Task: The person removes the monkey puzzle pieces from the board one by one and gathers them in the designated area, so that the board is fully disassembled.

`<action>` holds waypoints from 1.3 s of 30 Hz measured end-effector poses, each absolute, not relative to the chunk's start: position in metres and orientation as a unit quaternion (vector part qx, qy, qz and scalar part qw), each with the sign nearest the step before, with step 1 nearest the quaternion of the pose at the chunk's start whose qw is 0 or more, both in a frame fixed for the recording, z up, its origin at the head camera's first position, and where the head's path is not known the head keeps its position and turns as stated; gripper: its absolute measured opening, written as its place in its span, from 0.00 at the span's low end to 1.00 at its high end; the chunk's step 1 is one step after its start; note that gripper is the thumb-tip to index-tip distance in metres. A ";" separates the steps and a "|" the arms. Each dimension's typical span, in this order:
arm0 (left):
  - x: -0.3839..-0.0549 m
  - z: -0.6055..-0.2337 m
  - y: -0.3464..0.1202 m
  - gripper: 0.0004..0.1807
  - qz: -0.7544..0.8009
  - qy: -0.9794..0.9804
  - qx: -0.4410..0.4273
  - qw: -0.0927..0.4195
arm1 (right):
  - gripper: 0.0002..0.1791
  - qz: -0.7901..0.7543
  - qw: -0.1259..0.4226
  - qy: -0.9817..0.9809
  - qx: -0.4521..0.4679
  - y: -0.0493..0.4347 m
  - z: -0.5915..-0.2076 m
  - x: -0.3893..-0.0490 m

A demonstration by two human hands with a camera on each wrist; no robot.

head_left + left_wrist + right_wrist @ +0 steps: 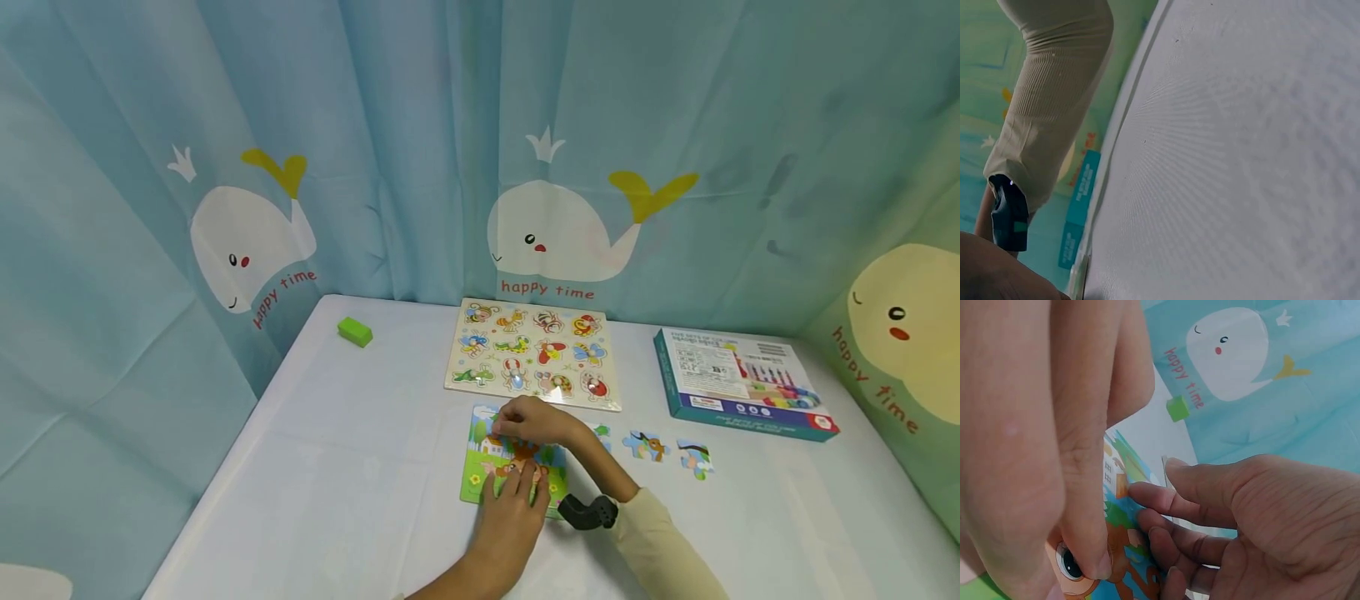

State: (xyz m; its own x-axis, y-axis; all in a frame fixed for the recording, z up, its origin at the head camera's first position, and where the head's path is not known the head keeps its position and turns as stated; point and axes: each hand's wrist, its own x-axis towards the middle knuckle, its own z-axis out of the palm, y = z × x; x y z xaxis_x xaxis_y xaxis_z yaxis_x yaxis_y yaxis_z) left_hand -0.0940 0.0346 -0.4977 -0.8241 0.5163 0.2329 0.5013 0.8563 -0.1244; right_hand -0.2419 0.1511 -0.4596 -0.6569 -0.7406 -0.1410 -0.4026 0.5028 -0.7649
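A colourful jigsaw puzzle (pixel 474 490) with a house and a brown monkey lies near the middle of the table. My left hand (pixel 512 518) rests its outstretched fingers on the lower part of it, by the monkey's face. Above that, my right hand (pixel 536 419) touches the puzzle near the house with bent fingertips. In the right wrist view the thumb of this right hand (pixel 1254 519) stands apart from its fingers, and no piece shows between them. Left-hand fingers (pixel 1082 456) fill that view's left side. Beyond the right forearm lie loose puzzle pieces (pixel 647 446), one partly hidden.
Behind the puzzle lies a wooden insect board (pixel 532 354). A boxed set (pixel 746 383) sits at the right, and a green block (pixel 355 332) at the back left. Blue curtains (pixel 420 150) with whales hang behind the white table (pixel 322 467).
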 end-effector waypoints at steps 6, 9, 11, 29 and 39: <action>-0.094 -0.495 0.033 0.28 0.031 -0.957 -0.265 0.116 | 0.15 -0.372 0.237 0.833 -0.334 0.148 -0.459 -0.241; -0.095 -0.494 0.033 0.28 0.030 -0.957 -0.265 0.114 | 0.15 -0.376 0.238 0.832 -0.331 0.147 -0.459 -0.242; -0.096 -0.494 0.033 0.28 0.031 -0.957 -0.265 0.113 | 0.15 -0.377 0.239 0.832 -0.329 0.147 -0.459 -0.243; -0.094 -0.496 0.033 0.28 0.026 -0.957 -0.269 0.107 | 0.16 -0.371 0.205 0.845 -0.326 0.144 -0.461 -0.237; -0.095 -0.498 0.034 0.30 0.035 -0.955 -0.276 0.105 | 0.16 -0.355 0.193 0.855 -0.326 0.140 -0.462 -0.236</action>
State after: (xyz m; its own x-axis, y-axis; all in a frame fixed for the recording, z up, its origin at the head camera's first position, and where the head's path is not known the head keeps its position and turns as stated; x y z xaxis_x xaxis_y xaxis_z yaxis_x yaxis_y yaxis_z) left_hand -0.0954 0.0341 -0.4976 -0.8261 0.5338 0.1805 0.5189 0.8456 -0.1255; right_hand -0.2360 0.1397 -0.4619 -0.7128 -0.6944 -0.0986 -0.4198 0.5351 -0.7331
